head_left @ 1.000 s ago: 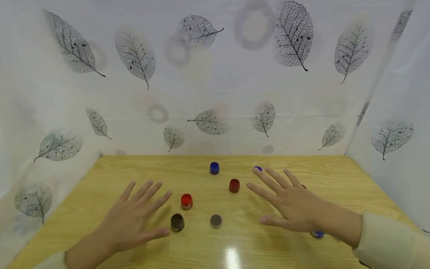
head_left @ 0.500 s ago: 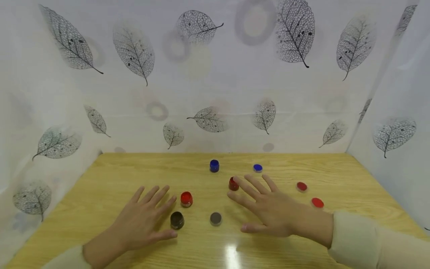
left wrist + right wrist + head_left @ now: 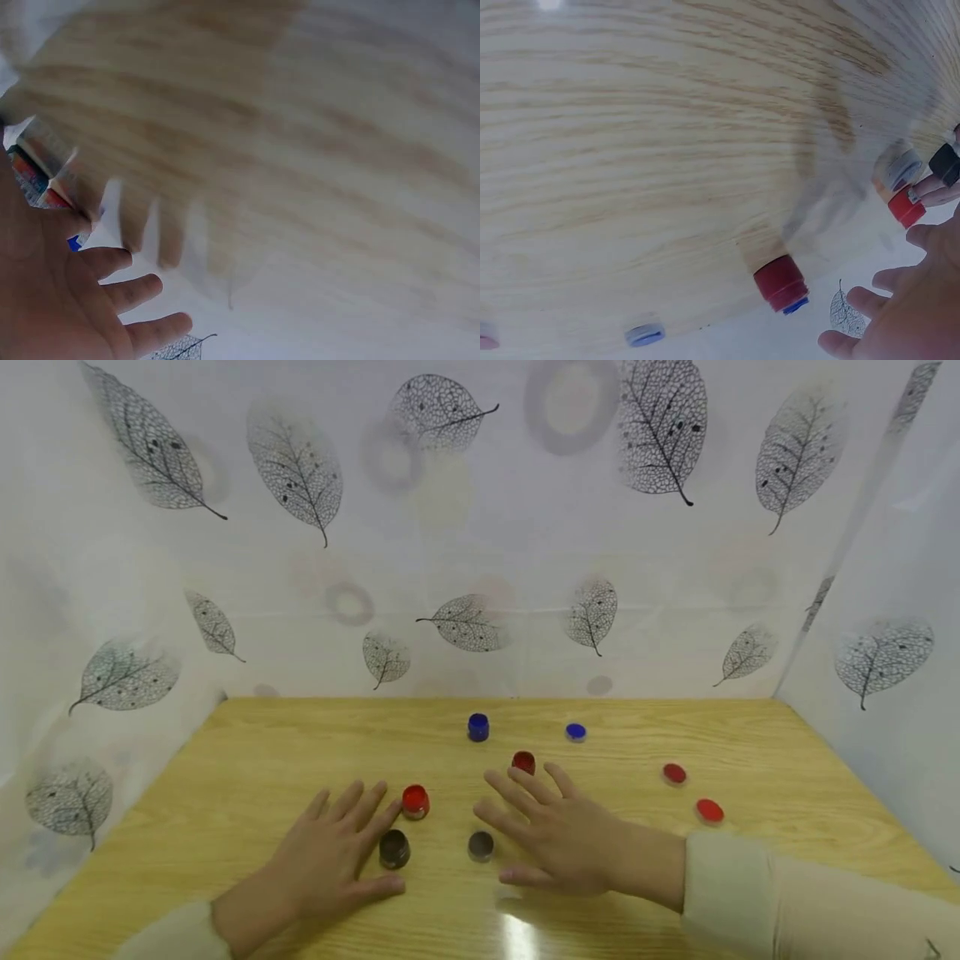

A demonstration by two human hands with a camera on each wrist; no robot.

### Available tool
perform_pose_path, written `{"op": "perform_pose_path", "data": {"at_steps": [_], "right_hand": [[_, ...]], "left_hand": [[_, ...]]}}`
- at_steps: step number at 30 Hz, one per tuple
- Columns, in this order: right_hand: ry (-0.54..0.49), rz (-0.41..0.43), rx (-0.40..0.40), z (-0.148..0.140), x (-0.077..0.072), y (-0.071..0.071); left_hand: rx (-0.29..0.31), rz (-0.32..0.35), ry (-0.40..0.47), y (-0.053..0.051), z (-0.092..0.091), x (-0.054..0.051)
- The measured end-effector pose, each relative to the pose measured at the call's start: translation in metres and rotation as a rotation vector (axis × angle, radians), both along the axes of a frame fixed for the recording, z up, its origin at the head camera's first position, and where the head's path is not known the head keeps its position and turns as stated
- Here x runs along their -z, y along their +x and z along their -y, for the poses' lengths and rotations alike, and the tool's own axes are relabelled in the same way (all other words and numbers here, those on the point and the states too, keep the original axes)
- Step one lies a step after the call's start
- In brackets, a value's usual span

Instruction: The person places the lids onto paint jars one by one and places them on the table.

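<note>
My left hand (image 3: 326,860) is over the table at left, fingers spread and straight, palm down, holding nothing. Its index fingertip is close to an open bright red paint jar (image 3: 415,802); I cannot tell whether they touch. An open dark, nearly black paint jar (image 3: 393,849) stands between index finger and thumb. My right hand (image 3: 558,839) is also spread and holds nothing. Left of its fingers lies a dark grey lid (image 3: 481,846). Beyond its fingertips is an open dark red paint jar (image 3: 523,763), partly hidden by them in the head view.
At the back stands an open blue paint jar (image 3: 477,727), with a blue lid (image 3: 575,732) to its right. Further right lie a dark red lid (image 3: 674,774) and a bright red lid (image 3: 709,812). A leaf-patterned curtain (image 3: 465,543) borders the wooden table.
The right hand has moved left, uncovering the blue and red lids. The left hand has shifted slightly right, towards the bright red and dark jars. The head view has tilted slightly down.
</note>
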State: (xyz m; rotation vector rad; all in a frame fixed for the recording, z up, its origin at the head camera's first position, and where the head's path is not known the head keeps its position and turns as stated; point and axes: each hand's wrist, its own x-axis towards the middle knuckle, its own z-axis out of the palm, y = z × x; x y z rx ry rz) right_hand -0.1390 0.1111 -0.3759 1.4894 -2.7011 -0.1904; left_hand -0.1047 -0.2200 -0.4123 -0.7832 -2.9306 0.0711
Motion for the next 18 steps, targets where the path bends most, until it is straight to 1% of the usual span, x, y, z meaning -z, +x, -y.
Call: {"op": "perform_pose_path", "data": {"at_steps": [3, 9, 11, 15, 18], "right_hand": [[-0.004, -0.01, -0.008, 0.008, 0.004, -0.001], [0.021, 0.003, 0.015, 0.02, 0.008, -0.002], [0.038, -0.015, 0.015, 0.023, 0.008, -0.003], [0.069, -0.081, -0.01, 0.03, 0.008, -0.006], [0.073, -0.083, -0.03, 0.034, 0.008, -0.008]], "left_hand": [[-0.016, 0.026, 0.019, 0.0, -0.001, 0.003], [-0.016, 0.016, 0.018, -0.004, -0.006, 0.004], [-0.019, 0.011, 0.01, -0.006, -0.006, 0.005], [-0.013, 0.0, -0.008, -0.009, -0.008, 0.007], [-0.004, 0.008, -0.01, -0.013, -0.01, 0.009]]}}
